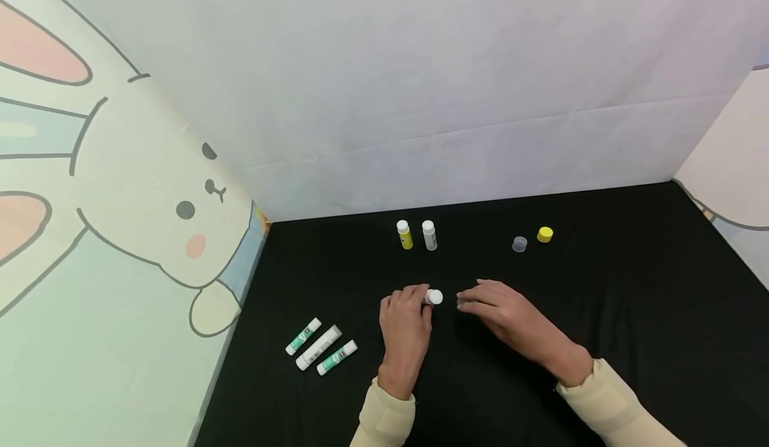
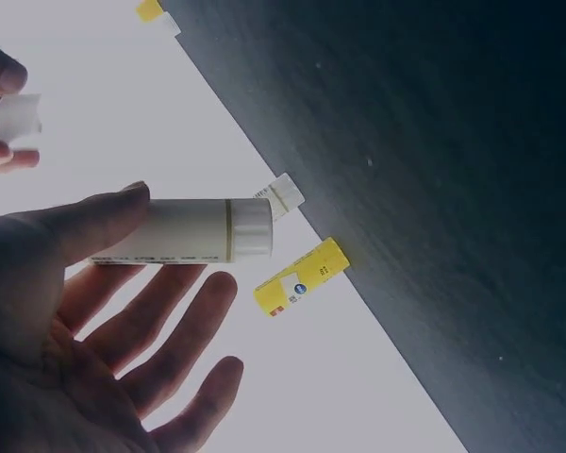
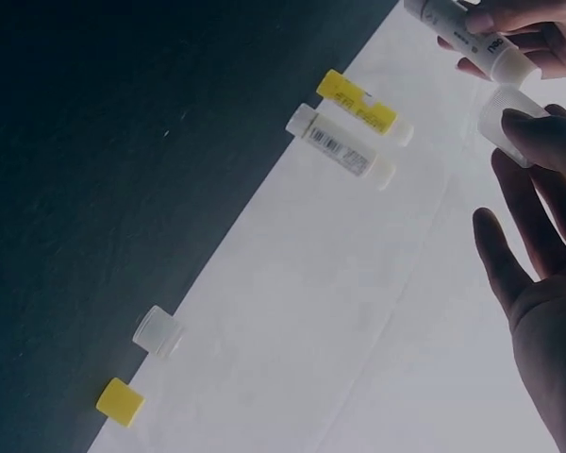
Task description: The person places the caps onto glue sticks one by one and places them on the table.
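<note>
My left hand (image 1: 405, 323) grips a white glue stick (image 2: 184, 231) between thumb and fingers. Its white end (image 1: 434, 297) shows uncapped in the head view. To the right, my right hand (image 1: 510, 317) pinches a translucent ribbed cap (image 3: 507, 125) between thumb and fingers. In the right wrist view the cap is close to the glue stick's bare end; in the head view a gap lies between the two hands. Beyond the hands stand a yellow glue stick (image 1: 405, 235) and another white glue stick (image 1: 429, 235), both without caps.
A translucent cap (image 1: 519, 244) and a yellow cap (image 1: 545, 234) sit at the back right of the black table (image 1: 631, 340). At the left lie two green-and-white glue sticks (image 1: 303, 337) (image 1: 337, 357) with a white one (image 1: 318, 347) between them. A pale wall (image 1: 480, 100) rises behind.
</note>
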A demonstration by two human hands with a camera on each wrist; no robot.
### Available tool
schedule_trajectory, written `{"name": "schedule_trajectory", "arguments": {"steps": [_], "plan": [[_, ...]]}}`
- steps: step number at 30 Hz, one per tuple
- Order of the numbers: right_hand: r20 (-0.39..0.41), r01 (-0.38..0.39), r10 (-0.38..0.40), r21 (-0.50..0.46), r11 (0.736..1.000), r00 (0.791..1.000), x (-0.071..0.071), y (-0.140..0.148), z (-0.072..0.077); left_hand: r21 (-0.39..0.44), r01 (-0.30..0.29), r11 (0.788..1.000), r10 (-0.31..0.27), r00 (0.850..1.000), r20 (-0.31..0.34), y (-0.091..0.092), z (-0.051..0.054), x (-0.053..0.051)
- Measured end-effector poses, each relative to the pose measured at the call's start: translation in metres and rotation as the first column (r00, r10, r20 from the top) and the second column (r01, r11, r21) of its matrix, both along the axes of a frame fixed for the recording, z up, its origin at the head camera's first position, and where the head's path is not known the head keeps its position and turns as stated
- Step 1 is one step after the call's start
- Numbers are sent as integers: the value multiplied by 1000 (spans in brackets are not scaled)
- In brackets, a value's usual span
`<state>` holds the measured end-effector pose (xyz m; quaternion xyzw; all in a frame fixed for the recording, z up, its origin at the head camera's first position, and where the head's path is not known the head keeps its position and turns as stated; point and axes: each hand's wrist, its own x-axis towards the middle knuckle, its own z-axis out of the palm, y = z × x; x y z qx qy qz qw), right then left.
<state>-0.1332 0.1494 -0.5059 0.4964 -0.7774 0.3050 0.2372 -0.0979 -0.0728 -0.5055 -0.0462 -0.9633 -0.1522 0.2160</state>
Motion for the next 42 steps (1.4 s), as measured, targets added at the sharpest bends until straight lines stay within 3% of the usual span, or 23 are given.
{"name": "schedule_trajectory", "arguments": {"steps": [23, 32, 42], "plan": [[-105, -58, 46, -114, 992, 993, 4, -18, 9, -38, 59, 998, -59, 998, 7, 10, 3, 3], [-92, -36, 25, -110, 993, 995, 2, -18, 6, -52, 90, 995, -91, 996, -9, 13, 4, 5], [-52, 10, -15, -86, 996, 999, 1, -15, 2, -67, 137, 988, -141, 987, -70, 14, 2, 4]]}}
